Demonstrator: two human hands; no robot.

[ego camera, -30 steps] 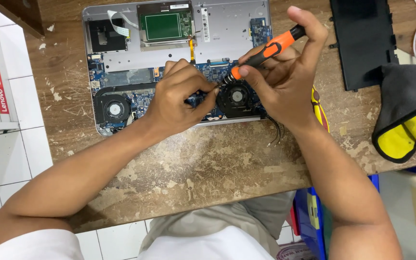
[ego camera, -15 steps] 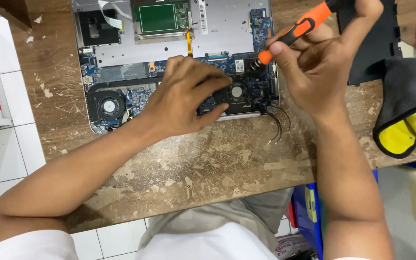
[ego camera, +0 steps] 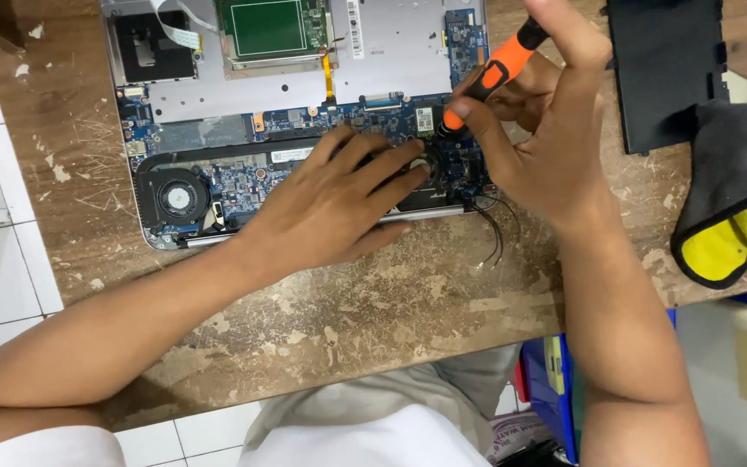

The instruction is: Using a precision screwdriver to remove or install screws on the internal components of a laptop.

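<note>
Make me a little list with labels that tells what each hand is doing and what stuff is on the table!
Place: worn wooden table
Main thing: opened laptop, its insides showing
Left hand: lies flat on the laptop's lower edge, fingers spread
Right hand: grips an orange and black screwdriver, tip down at the board
Fan: round, at the laptop's left, uncovered
Loose wires: black, beside the laptop's right corner
Also there: black flat panel, grey and yellow cloth
</note>
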